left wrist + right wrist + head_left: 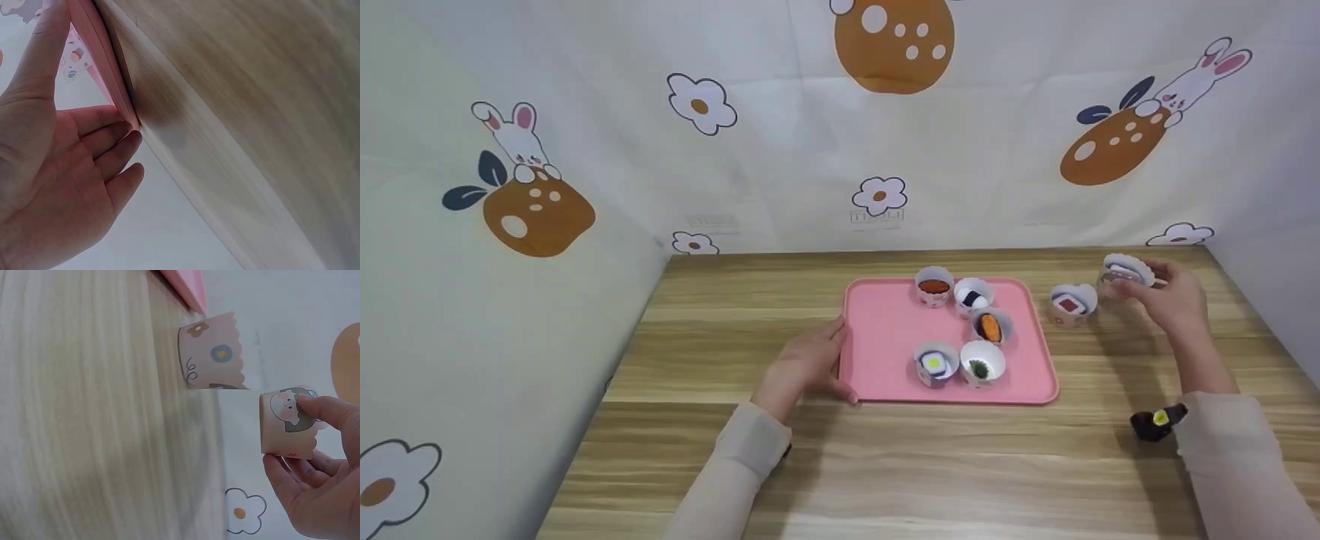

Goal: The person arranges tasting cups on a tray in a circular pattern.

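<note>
My left hand (808,361) rests against the left end of the pink tray (877,330), thumb by its front corner and fingertips along the side rim. In the left wrist view those fingers are loosely extended at the tray's edge. My right hand (1179,301) pinches a scalloped paper baking cup (287,427) between thumb and fingers, at the back right. A toy sushi piece (1123,271) shows inside it. Just left of that hand, a second paper cup (1072,315) stands on the table beside the tray, holding a white piece with a red centre.
Several paper cups with toy sushi stand on the tray, among them one with an orange piece (990,328) and one with a green piece (979,369). A dark toy piece with yellow (1156,422) lies by my right sleeve. A patterned curtain (780,165) borders the wooden table (720,300).
</note>
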### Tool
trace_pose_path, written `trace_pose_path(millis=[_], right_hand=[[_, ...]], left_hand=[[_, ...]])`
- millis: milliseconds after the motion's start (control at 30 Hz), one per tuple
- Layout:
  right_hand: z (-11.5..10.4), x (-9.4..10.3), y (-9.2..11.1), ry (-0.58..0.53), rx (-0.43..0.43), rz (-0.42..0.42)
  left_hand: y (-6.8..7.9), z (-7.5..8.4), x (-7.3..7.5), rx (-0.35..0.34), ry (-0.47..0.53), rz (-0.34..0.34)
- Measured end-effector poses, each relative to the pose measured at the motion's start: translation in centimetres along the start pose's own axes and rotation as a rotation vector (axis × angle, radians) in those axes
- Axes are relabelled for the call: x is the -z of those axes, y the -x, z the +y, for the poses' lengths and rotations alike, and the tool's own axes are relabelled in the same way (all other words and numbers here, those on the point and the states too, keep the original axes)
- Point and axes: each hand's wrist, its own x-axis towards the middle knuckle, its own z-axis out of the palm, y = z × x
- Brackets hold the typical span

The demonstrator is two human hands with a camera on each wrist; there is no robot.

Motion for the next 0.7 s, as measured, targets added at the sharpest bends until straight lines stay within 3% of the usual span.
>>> trace_pose_path(millis=[367,700], right_hand=[[-2.0,-0.4,1.3,-0.008,0.046,0.014],[-3.9,-1.7,2.4,-0.07,0.147,0.015]], left_hand=[[0.1,0.0,0.0,0.018,0.03,0.005],[0.1,0.0,0.0,-0.005,0.001,0.016]])
